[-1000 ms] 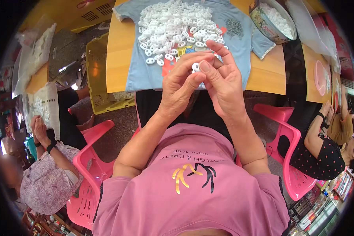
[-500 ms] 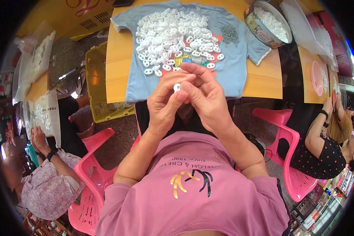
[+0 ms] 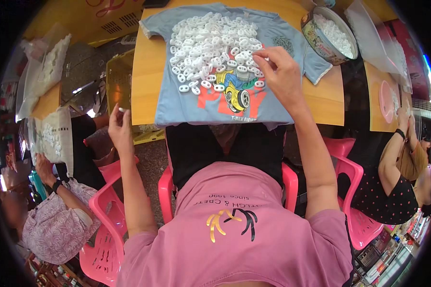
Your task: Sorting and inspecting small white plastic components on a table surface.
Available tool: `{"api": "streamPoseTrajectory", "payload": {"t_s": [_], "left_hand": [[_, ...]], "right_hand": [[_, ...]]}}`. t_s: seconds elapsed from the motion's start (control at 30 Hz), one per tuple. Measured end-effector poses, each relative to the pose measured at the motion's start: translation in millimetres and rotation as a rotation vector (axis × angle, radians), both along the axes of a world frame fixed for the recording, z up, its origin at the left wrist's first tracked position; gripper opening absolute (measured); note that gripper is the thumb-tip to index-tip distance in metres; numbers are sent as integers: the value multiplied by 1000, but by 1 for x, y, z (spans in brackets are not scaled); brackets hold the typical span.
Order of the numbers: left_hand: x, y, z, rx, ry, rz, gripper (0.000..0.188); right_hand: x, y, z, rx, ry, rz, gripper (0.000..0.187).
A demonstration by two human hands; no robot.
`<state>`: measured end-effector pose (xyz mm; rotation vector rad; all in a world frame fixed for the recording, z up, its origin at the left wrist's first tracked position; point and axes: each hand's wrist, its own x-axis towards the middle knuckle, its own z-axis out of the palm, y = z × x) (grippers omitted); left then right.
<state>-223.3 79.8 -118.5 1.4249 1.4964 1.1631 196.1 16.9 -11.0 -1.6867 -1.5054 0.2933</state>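
My left hand (image 3: pixel 120 131) is off the table's left front corner, closed on a small white plastic piece (image 3: pixel 122 110) that shows at its fingertips. Over the light blue T-shirt (image 3: pixel 187 107), my right hand (image 3: pixel 281 74) has thumb and forefinger in a pinch at the right edge of a heap of white two-holed plastic pieces (image 3: pixel 210 40). What lies between those fingertips, if anything, is too small to make out. Just beyond the right hand sits a small pile of grey screws (image 3: pixel 283 43), partly hidden by it.
A round tin (image 3: pixel 335 40) of white pieces stands at the table's right. Beside it is a clear plastic bag (image 3: pixel 373 38). A yellow crate (image 3: pixel 119 81) is to the left. Pink chairs (image 3: pixel 352 186) flank me, with a co-worker on each side.
My hands have parted from in front of my chest. The left went left and down past the table edge with a white piece; the right reached forward to the heap, uncovering the shirt's print.
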Motion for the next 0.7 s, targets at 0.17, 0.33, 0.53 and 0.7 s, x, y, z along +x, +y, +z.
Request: {"api": "streamPoseTrajectory", "payload": {"t_s": [0.17, 0.33, 0.53, 0.7], "left_hand": [[-16, -3, -36, 16, 257, 84, 64], [44, -16, 36, 294, 260, 175, 48], [133, -22, 106, 601, 362, -210, 27], [211, 3, 108, 709, 321, -510, 17]], "right_hand": [[-5, 17, -3, -25, -282, 56, 17], [-3, 19, -1, -51, -373, 78, 15], [-2, 17, -8, -29, -251, 86, 12], [-3, 14, -11, 4, -214, 80, 12]]}}
